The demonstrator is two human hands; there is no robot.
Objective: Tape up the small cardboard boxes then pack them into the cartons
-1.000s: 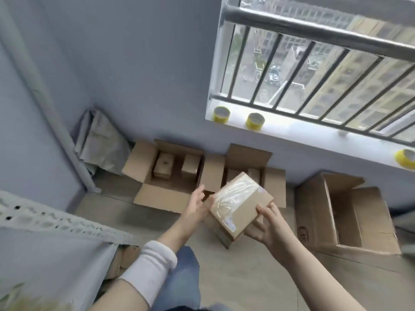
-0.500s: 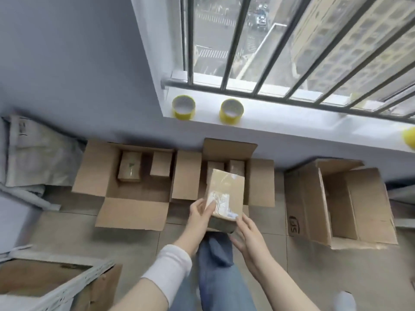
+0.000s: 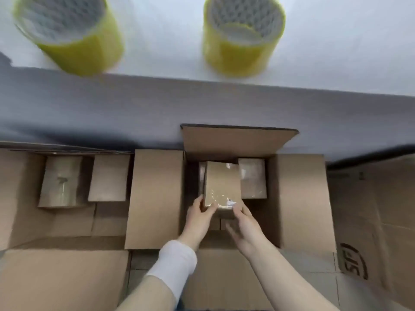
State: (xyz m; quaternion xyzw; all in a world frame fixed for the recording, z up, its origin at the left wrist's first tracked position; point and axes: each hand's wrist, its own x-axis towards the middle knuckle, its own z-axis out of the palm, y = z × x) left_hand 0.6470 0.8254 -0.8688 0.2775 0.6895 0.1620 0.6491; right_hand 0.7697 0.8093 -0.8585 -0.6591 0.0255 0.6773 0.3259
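A small taped cardboard box with a white label hangs inside the open middle carton. My left hand grips its near left corner, and my right hand holds its near right corner. Behind it in the same carton stands another small taped box, and a further one is mostly hidden at its left. The left carton holds two small boxes at its far side.
Two yellow tape rolls stand on the white window sill above the grey wall. A third open carton with a printed logo lies at the right. Tiled floor shows near my arms.
The view has dropped close over the cartons. Both hands have carried the small box forward and down into the middle carton.
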